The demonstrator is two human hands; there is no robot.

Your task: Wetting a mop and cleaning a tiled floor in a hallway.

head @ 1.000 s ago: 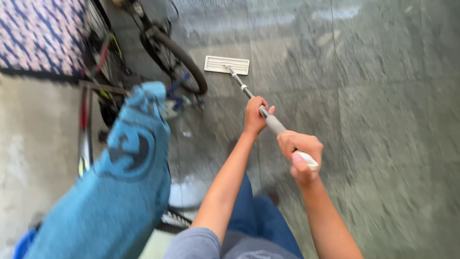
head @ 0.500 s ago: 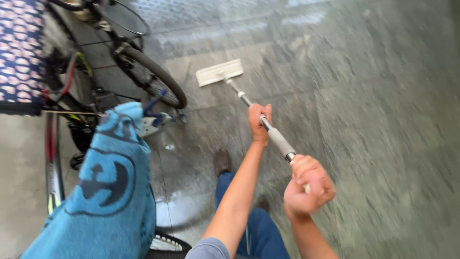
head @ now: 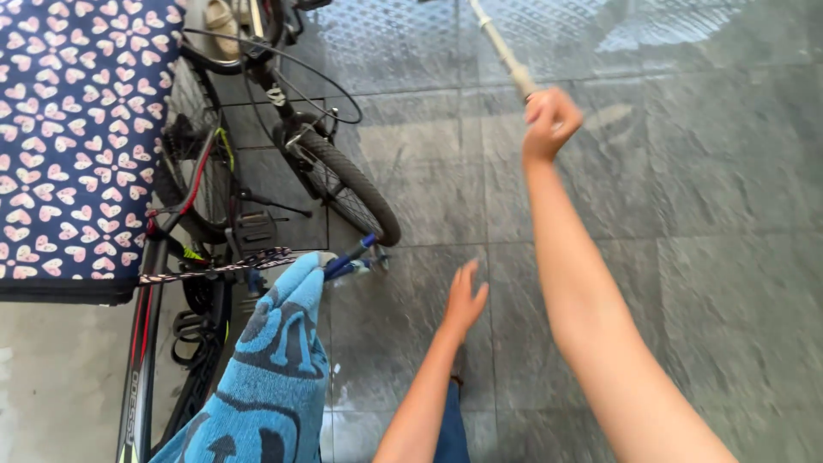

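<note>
The long, thin metal mop pole (head: pixel 501 47) runs up and away from me, out of the top of view — its head is unseen. My right hand (head: pixel 550 120) is fisted around its near end, arm stretched forward. My left hand (head: pixel 465 296) hangs open and empty, well below the pole, over the grey stone-tile floor (head: pixel 711 214) — beside the black bicycle (head: pixel 283 146) and blue patterned towel (head: pixel 274 377).
</note>
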